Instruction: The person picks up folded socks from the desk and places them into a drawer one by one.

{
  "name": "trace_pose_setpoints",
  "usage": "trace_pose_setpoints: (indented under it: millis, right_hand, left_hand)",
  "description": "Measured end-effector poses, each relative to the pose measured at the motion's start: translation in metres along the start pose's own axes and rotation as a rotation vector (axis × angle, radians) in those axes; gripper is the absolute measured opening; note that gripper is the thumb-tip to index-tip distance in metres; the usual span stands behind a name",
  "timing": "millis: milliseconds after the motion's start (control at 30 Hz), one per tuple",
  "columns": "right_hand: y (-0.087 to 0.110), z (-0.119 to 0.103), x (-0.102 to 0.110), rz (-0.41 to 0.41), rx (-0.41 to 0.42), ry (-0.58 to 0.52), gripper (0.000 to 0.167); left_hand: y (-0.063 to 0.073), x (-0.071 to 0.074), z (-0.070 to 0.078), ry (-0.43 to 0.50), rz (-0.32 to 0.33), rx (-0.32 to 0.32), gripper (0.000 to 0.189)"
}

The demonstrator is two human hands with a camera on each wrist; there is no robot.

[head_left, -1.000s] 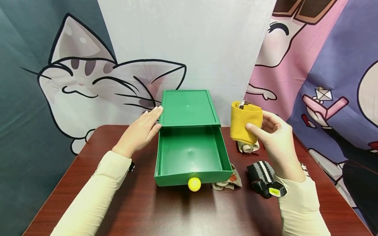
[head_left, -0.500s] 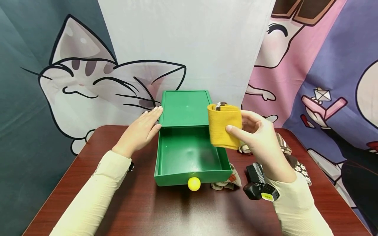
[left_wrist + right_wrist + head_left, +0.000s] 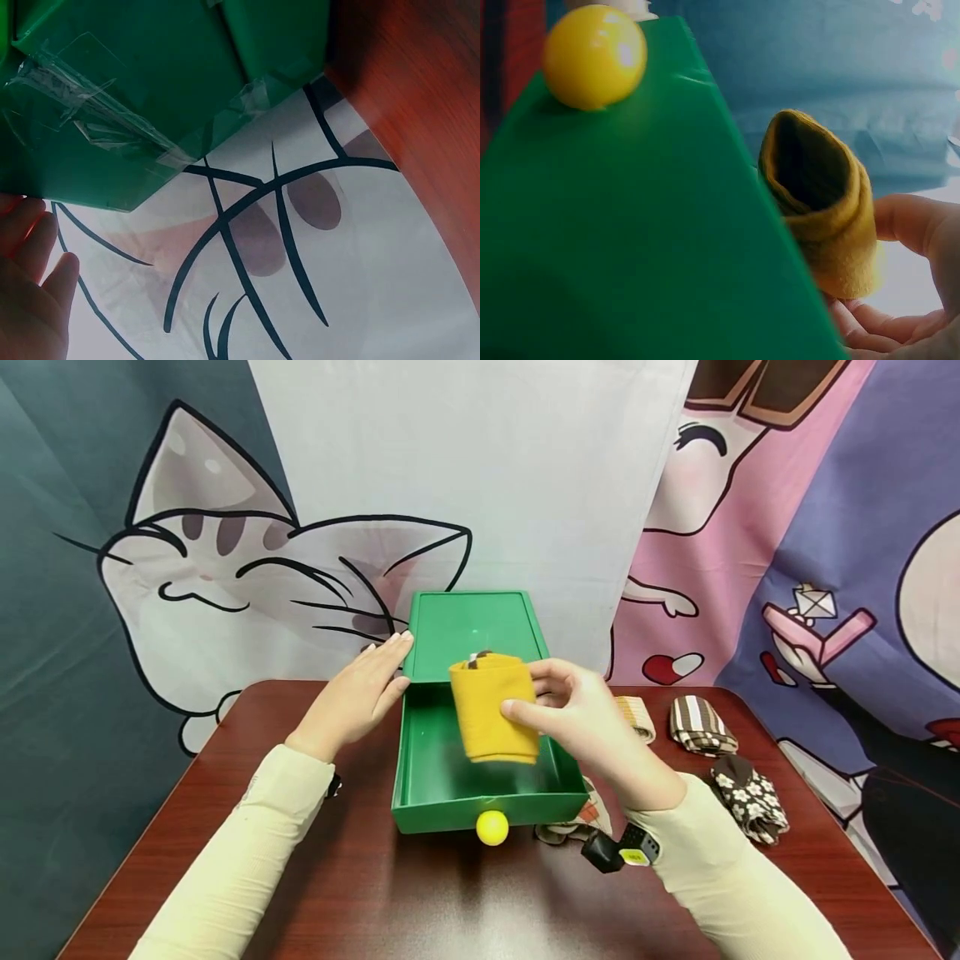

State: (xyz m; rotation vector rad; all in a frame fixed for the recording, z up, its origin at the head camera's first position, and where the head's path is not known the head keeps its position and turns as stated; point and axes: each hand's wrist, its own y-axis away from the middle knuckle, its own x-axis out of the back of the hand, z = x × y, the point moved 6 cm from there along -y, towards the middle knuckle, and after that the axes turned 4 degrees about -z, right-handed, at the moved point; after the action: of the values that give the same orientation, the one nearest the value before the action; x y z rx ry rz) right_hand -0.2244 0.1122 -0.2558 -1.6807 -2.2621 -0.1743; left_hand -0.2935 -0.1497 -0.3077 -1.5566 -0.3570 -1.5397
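The yellow bundle [image 3: 491, 718] sits in the grip of the right hand [image 3: 588, 714], pinched along its right side with the thumb flat on the near face and the fingers behind. It is held roughly upright over the drawer [image 3: 442, 816], which juts out from the green box [image 3: 480, 618]. The left hand [image 3: 356, 693] has its fingers nearly straight, its grip relaxed, the fingertips resting at the box's left edge. The bundle is soft, matte, felt-like cloth, folded into a rounded block; the right wrist view shows a hollow, dark fold at one end, and a bit of brown and white peeks from its top. Drawer and box are smooth, glossy plastic with straight edges, and the knob [image 3: 492, 828] is a shiny yellow ball. Crumpled clear tape [image 3: 97, 105] clings to the box. Right of the drawer, on the dark, wood-grained worktop [image 3: 360, 893], lie a cream bundle [image 3: 637, 720], a brown-striped bundle [image 3: 701, 727] and a flowered bundle [image 3: 753, 806].
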Motion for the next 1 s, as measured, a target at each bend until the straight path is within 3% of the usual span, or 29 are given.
trace_pose_setpoints:
  millis: [167,533,833,1000]
  right_hand:
    - [-0.005,0.004,-0.019,-0.076,-0.038,0.030,0.038]
    - [-0.009,0.015,-0.049,-0.238,-0.098,0.226,0.040]
    - [-0.005,0.022,-0.063,-0.479,-0.129,0.172,0.037]
    - [-0.006,0.019,-0.062,-0.498,-0.087,0.237,0.040]
  left_hand:
    - [0.001,0.000,0.000,0.003,-0.005,0.003,0.058]
    - [0.003,-0.001,0.004,0.022,0.014,-0.003,0.059]
    - [0.001,-0.001,0.002,0.014,0.001,0.010,0.059]
    - [0.001,-0.001,0.001,0.012,0.002,0.013,0.059]
